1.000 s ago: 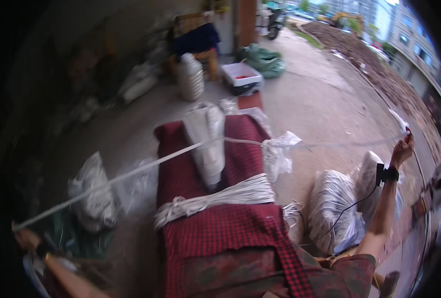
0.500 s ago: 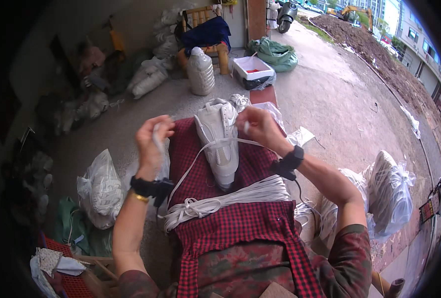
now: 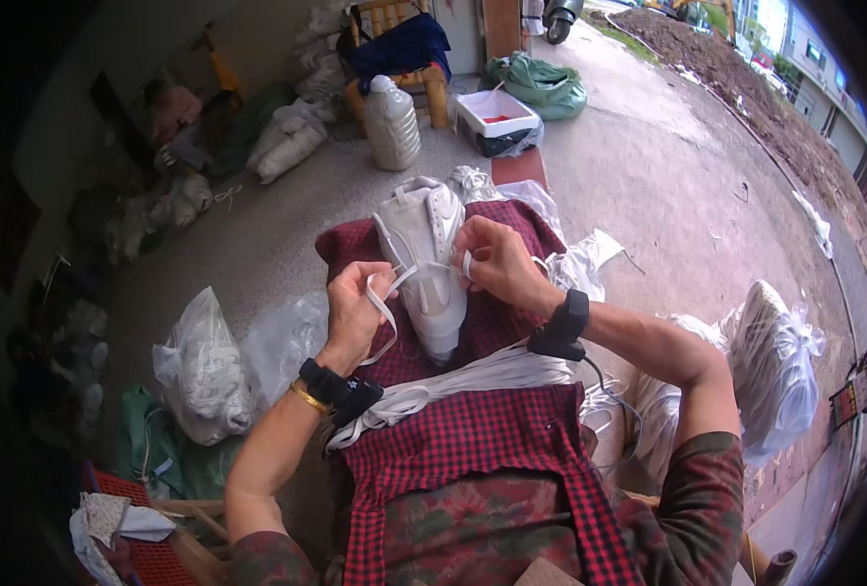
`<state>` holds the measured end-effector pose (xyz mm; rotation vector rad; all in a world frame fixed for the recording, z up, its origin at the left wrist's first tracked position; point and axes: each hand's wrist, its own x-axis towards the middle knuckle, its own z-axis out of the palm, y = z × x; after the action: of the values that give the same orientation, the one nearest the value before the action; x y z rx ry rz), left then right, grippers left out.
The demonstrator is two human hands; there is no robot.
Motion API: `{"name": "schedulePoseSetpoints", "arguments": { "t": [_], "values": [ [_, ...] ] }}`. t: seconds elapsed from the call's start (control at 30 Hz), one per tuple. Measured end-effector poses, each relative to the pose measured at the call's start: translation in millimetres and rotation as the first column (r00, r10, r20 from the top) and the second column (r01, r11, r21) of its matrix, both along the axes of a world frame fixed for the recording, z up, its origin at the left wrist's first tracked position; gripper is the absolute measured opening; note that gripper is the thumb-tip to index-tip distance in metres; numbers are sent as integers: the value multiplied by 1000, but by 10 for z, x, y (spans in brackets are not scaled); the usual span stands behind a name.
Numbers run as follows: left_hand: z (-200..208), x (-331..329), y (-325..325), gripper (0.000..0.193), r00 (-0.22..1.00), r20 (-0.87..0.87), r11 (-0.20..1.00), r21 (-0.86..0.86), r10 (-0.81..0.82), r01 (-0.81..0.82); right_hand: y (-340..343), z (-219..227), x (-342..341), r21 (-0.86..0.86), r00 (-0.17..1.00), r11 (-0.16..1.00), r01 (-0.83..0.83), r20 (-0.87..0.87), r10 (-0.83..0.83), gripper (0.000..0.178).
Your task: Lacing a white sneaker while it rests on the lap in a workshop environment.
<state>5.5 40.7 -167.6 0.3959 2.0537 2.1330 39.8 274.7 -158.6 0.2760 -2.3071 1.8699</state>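
A white sneaker (image 3: 424, 220) lies on the red-and-black checked cloth over my lap, its toe toward me. A flat white shoelace (image 3: 383, 311) crosses the lower end of its lacing area. My left hand (image 3: 357, 308) is closed on the lace at the shoe's left side, and a length of it hangs below the fingers. At the right edge of the shoe, my right hand (image 3: 497, 264) pinches the lace's other side, close to the eyelets. A bundle of white laces (image 3: 453, 389) is spread across my lap, nearer than the sneaker.
Bagged white shoes stand at left (image 3: 209, 376) and right (image 3: 770, 371). Beyond my knees are a large plastic bottle (image 3: 392, 127), a white box (image 3: 497, 112), a green sack (image 3: 541, 86) and a bamboo chair (image 3: 435, 98). Another person (image 3: 175, 117) sits at the far left.
Both hands have come down and inward, close to the sneaker's sides. The lace loop that spanned widely across the shoe is now drawn in shorter.
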Motion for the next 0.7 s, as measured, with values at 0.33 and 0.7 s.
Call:
{"name": "schedulePoseSetpoints", "arguments": {
  "t": [0.33,0.7],
  "values": [
    [-56,64,-42,21,984,-154,996,-17,88,-92,-152,61,-147,414,845,891,189,-530,67,19],
    [16,156,-37,12,977,-200,983,-157,67,-99,-129,115,-88,299,988,950,88,-145,-46,16]
  ]
}}
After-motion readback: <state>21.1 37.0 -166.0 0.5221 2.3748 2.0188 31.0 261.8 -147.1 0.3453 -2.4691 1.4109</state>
